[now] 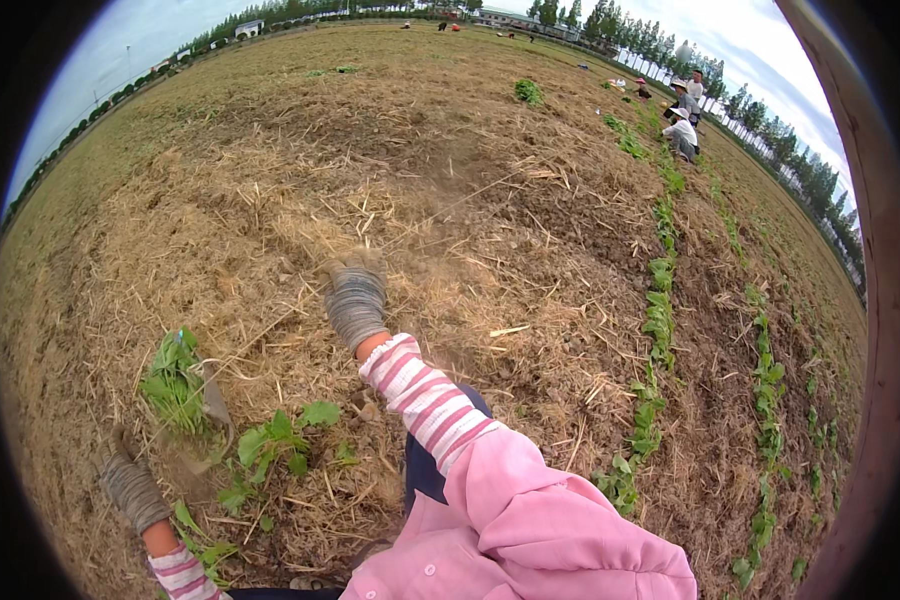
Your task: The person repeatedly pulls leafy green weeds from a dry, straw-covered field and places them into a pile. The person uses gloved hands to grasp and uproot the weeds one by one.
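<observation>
My right hand [356, 289], in a grey work glove below a striped cuff, reaches over straw-covered soil ahead of me; its fingers are blurred, so what they hold cannot be told. At the lower left my left hand [131, 480], gloved too, is low over the straw, with its fingers partly blurred. Just above and right of it lies a bundle of green leafy seedlings [176, 386] beside a greyish flap of material [216, 401]. Between the two hands, nearer my body, broad-leaved green plants [274, 442] stand in the straw.
Rows of young plants [660, 300] run lengthwise on the right, with another row [766, 420] beyond. Several people crouch or stand at the upper right, one in a white hat [681, 135]. A green plant heap [528, 91] lies farther off. A brownish rim [874, 300] borders the view.
</observation>
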